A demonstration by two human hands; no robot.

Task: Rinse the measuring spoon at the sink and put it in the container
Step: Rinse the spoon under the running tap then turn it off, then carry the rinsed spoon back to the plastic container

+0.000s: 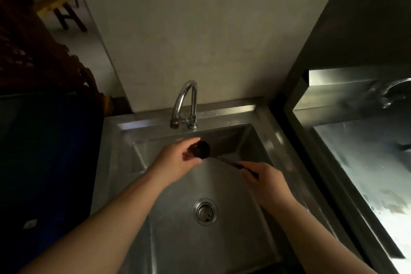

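A dark measuring spoon (201, 149) with a round bowl and a thin ridged handle is held over the steel sink (264, 127), just below the faucet (185, 104). My right hand (263, 181) grips the end of the handle. My left hand (178, 159) cups the bowl, fingers and thumb around its rim. No water stream is visible from the spout. No container shows in the view.
The drain strainer (205, 212) sits in the sink's floor. A second steel basin and counter (364, 162) with another tap stands to the right. A dark blue surface (49, 162) lies left of the sink. A plain wall rises behind.
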